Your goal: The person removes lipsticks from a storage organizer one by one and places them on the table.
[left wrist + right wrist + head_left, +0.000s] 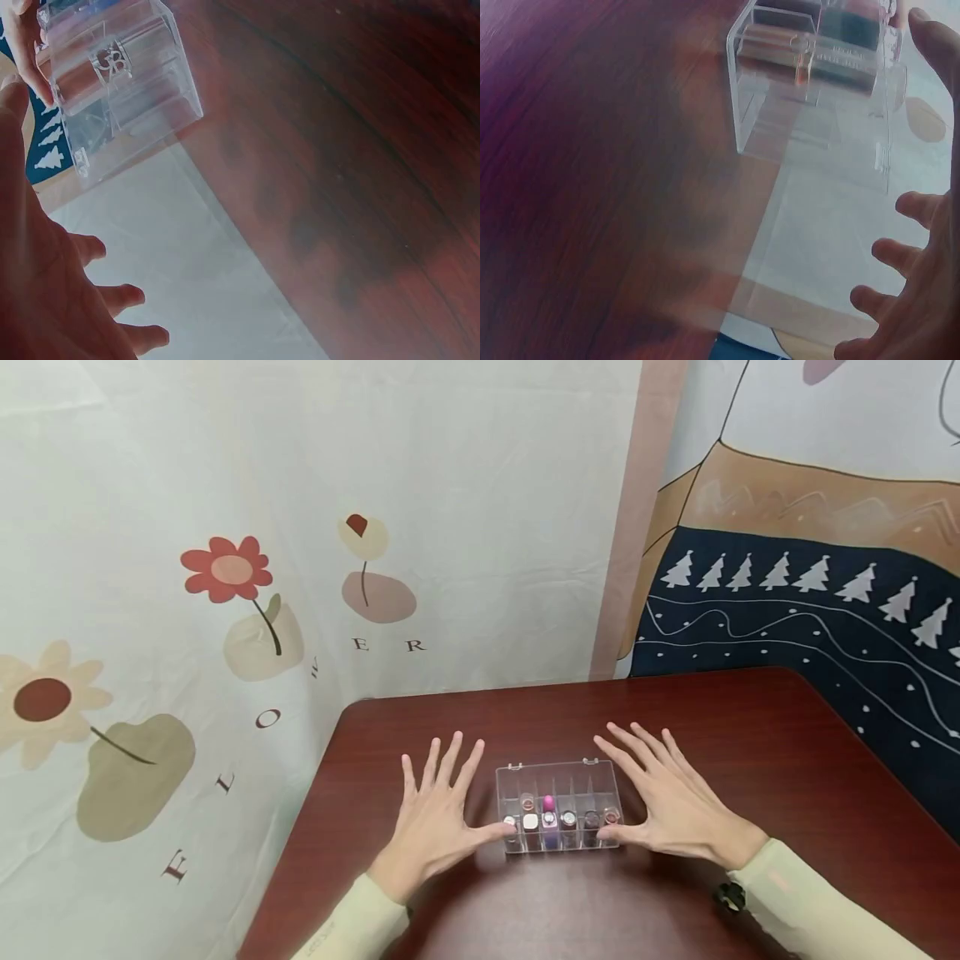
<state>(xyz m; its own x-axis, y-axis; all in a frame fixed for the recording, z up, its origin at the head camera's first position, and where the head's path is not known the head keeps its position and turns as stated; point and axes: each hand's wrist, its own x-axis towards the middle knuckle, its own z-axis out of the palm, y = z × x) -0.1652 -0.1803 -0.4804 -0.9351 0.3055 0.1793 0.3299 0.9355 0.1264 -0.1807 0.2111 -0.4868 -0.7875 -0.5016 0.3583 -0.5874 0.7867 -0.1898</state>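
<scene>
The left hand [435, 820] and right hand [675, 806] spread their fingers wide, thumbs by the near corners of one clear plastic box [579, 797] on one red-brown table [540, 910]. One bright pink cap [548, 802] shows inside.

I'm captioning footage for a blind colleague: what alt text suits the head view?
A person's left hand and right hand, fingers spread, flank a clear divided plastic box of small containers on a reddish-brown table. Behind the table hangs printed cloth, with flowers at left and white trees on navy at right.
</scene>
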